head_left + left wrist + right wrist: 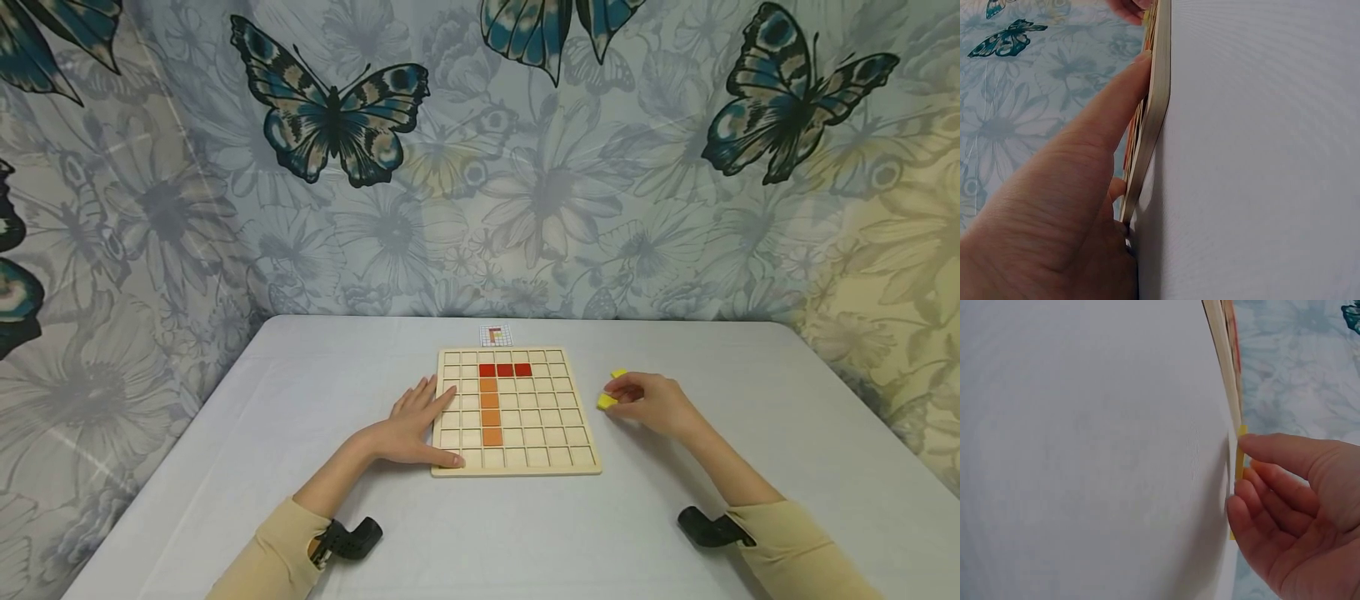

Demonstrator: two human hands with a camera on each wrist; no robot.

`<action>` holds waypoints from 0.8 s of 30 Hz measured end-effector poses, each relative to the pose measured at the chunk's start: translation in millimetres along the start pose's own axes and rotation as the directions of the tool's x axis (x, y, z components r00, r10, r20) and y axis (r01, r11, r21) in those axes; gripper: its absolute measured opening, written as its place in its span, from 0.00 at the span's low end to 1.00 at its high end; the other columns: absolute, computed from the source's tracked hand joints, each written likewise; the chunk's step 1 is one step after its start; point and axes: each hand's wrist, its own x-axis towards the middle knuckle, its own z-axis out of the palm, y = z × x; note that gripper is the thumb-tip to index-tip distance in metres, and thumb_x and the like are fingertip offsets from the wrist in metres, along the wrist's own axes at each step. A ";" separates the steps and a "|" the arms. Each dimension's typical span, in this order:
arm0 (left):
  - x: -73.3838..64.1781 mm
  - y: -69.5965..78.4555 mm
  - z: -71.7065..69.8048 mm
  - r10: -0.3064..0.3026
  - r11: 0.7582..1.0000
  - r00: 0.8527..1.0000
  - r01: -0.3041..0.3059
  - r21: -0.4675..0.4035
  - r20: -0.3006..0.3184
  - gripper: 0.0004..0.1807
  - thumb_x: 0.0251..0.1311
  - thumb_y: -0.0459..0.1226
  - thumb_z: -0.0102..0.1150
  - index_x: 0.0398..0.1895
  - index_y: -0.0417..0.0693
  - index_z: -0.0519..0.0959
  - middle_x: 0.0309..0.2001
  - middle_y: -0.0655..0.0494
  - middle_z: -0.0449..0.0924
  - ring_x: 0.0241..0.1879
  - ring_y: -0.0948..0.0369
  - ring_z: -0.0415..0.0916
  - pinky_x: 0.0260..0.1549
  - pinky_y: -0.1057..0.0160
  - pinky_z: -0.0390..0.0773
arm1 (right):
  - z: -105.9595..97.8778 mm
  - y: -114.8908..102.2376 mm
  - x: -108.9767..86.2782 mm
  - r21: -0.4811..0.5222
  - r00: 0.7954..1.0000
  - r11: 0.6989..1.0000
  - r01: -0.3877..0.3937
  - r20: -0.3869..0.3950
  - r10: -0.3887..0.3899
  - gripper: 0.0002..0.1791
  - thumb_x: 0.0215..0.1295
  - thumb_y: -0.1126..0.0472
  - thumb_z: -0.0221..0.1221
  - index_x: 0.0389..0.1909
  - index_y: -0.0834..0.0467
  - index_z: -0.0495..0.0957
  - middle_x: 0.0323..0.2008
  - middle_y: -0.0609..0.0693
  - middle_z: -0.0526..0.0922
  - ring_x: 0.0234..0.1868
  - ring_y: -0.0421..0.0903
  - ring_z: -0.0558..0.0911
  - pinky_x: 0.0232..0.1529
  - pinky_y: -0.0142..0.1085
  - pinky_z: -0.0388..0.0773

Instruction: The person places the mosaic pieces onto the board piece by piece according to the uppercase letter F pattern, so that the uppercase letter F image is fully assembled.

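A square wooden grid board [537, 435] lies on the table. Three red tiles [505, 370] form a row near its far side, and several orange tiles [490, 400] run down in a column below the leftmost red one. My left hand [406, 428] rests spread over the board's left edge, thumb on the near left corner. To the right of the board, my right hand [651, 402] pinches a yellow tile [607, 402] between thumb and curled fingers; the right wrist view shows the thumb tip on this yellow tile [1241, 453]. Another yellow tile [618, 373] lies just beyond the fingers.
A small printed pattern card [496, 336] lies beyond the board's far edge. White cloth covers the table [322, 367], which meets a butterfly-print wall [450, 250] at the back. Black wrist devices [356, 538] stick out from both sleeves.
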 end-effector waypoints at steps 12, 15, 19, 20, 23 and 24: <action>-0.3 0.7 -0.5 0.000 1.000 1.000 0.000 -0.007 0.002 0.61 0.52 0.62 0.65 0.79 0.48 0.42 0.77 0.39 0.25 0.75 0.46 0.21 0.69 0.42 0.30 | 14.9 -22.0 11.4 0.093 0.999 0.996 0.002 0.049 -0.006 0.18 0.54 0.56 0.72 0.44 0.59 0.83 0.32 0.46 0.82 0.37 0.44 0.77 0.37 0.38 0.74; -0.1 1.0 -0.7 0.001 1.000 1.000 -0.001 -0.015 0.000 0.61 0.52 0.62 0.65 0.79 0.47 0.42 0.76 0.38 0.25 0.75 0.46 0.21 0.69 0.42 0.30 | 18.9 -28.2 13.9 0.109 0.998 0.994 0.015 0.055 -0.021 0.17 0.53 0.57 0.72 0.44 0.59 0.83 0.32 0.46 0.82 0.36 0.45 0.77 0.36 0.37 0.74; 0.1 1.2 -0.8 0.000 1.000 1.000 0.001 -0.014 0.005 0.60 0.53 0.61 0.65 0.79 0.47 0.42 0.76 0.38 0.25 0.75 0.46 0.21 0.69 0.42 0.29 | 25.0 -35.4 17.3 0.134 0.998 0.991 0.024 0.062 -0.033 0.16 0.53 0.59 0.72 0.43 0.59 0.83 0.31 0.46 0.82 0.36 0.44 0.78 0.35 0.34 0.75; 0.2 1.1 -0.8 0.000 1.000 1.000 0.000 -0.013 0.005 0.60 0.53 0.61 0.65 0.79 0.47 0.42 0.76 0.38 0.25 0.75 0.46 0.21 0.69 0.42 0.30 | 26.5 -37.0 18.2 0.140 0.997 0.990 0.027 0.066 -0.037 0.16 0.53 0.60 0.72 0.43 0.59 0.83 0.31 0.47 0.81 0.36 0.44 0.77 0.35 0.34 0.75; -0.5 1.8 -0.9 0.002 1.000 1.000 -0.002 -0.011 0.005 0.60 0.53 0.60 0.66 0.79 0.46 0.42 0.76 0.38 0.25 0.75 0.46 0.22 0.69 0.42 0.30 | 31.3 -42.2 20.9 0.151 0.996 0.988 0.038 0.076 -0.049 0.16 0.52 0.61 0.72 0.43 0.60 0.83 0.31 0.47 0.81 0.35 0.44 0.77 0.35 0.34 0.75; -0.8 2.0 -1.0 0.003 1.000 1.000 -0.003 -0.014 0.003 0.60 0.53 0.60 0.66 0.79 0.46 0.42 0.76 0.38 0.25 0.75 0.45 0.22 0.69 0.42 0.30 | 32.7 -44.1 21.7 0.153 0.995 0.987 0.043 0.077 -0.055 0.16 0.52 0.61 0.72 0.43 0.60 0.83 0.31 0.47 0.81 0.35 0.44 0.77 0.35 0.34 0.75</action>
